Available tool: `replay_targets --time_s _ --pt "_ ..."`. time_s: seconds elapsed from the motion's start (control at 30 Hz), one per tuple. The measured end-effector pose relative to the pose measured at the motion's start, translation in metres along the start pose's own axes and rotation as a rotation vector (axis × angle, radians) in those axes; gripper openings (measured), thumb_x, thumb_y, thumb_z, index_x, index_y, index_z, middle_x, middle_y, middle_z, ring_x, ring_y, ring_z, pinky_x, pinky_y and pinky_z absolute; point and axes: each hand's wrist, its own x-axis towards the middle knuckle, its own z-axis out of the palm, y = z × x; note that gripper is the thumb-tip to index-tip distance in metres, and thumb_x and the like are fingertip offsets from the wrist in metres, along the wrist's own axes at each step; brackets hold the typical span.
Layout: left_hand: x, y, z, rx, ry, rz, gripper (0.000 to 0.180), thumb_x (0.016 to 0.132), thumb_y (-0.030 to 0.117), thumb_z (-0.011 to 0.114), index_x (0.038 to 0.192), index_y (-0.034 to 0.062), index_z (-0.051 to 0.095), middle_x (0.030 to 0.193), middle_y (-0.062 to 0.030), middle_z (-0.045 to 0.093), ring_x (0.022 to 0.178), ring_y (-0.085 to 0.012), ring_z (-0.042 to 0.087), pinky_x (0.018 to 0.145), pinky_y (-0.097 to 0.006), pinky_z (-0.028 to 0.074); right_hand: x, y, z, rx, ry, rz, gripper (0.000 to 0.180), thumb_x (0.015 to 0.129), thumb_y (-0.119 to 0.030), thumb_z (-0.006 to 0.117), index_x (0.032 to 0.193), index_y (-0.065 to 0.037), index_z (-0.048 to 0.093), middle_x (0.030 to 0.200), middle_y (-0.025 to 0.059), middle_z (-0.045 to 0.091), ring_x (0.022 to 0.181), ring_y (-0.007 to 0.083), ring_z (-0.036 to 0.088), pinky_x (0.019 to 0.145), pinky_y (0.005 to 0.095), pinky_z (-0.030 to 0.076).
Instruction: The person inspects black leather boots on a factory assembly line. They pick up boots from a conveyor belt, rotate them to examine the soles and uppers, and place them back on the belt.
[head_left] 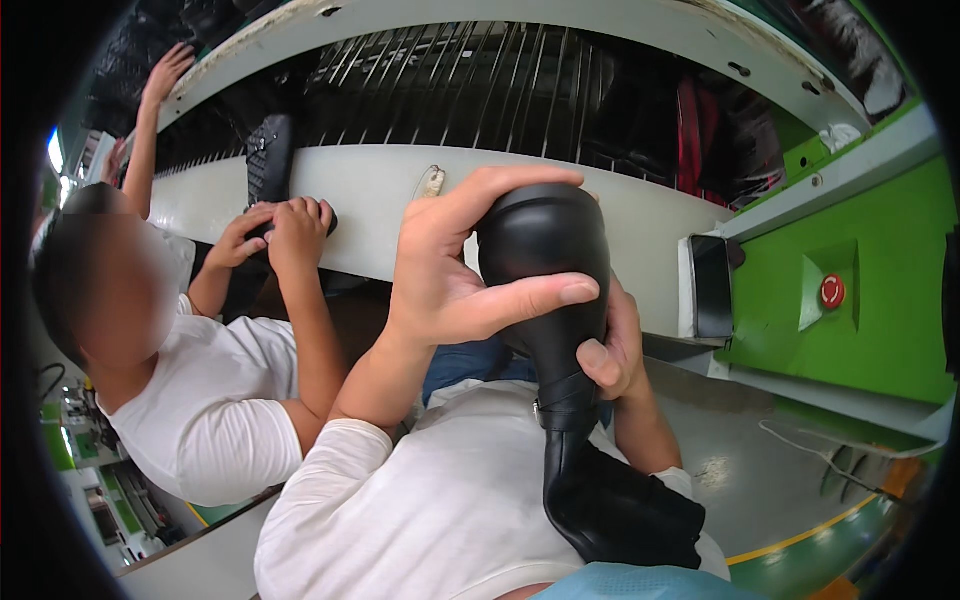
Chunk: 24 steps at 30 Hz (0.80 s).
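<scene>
A black leather boot [545, 235] is held up before my chest, its rounded toe pointing away from me. Its soft shaft folds down toward my body, and a strap with a small metal buckle crosses at the ankle. My left hand [450, 265] grips the toe from the left, thumb across the top and fingers curled over the tip. On the other side, my right hand [620, 345] holds the middle of the boot with its thumb pressed on the side; its other fingers are mostly hidden.
Beyond the boot runs a white worktop [370, 210] with a small tool [432, 182] on it. Metal rods [450, 85] line a conveyor behind. To my left a co-worker [210, 400] handles a dark boot [268, 160]. A green machine panel [880, 290] with a red button [832, 291] stands right.
</scene>
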Motion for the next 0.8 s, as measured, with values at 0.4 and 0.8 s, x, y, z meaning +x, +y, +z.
replay_targets --time_s 0.4,0.8 --pt "-0.017 0.010 0.003 -0.317 0.241 -0.021 0.069 0.081 0.006 0.099 0.140 -0.0066 0.067 0.130 -0.0298 0.080 0.120 -0.0343 0.080 0.109 -0.046 0.063 -0.061 0.058 -0.035 -0.348 0.345 -0.121 0.044 0.111 0.003 0.057 0.155 0.008 0.055 0.149 0.0253 0.068 0.132 0.0322 0.071 0.119 0.0431 0.053" --pt "-0.065 -0.025 -0.027 -0.236 -0.132 -0.218 0.080 0.081 0.008 0.097 0.149 -0.0104 0.059 0.148 -0.0392 0.069 0.140 -0.0409 0.071 0.120 -0.050 0.056 -0.064 0.008 -0.110 -0.463 0.355 -0.228 0.063 0.098 -0.003 0.080 0.155 0.008 0.055 0.158 0.0242 0.058 0.146 0.0338 0.056 0.130 0.0487 0.037"
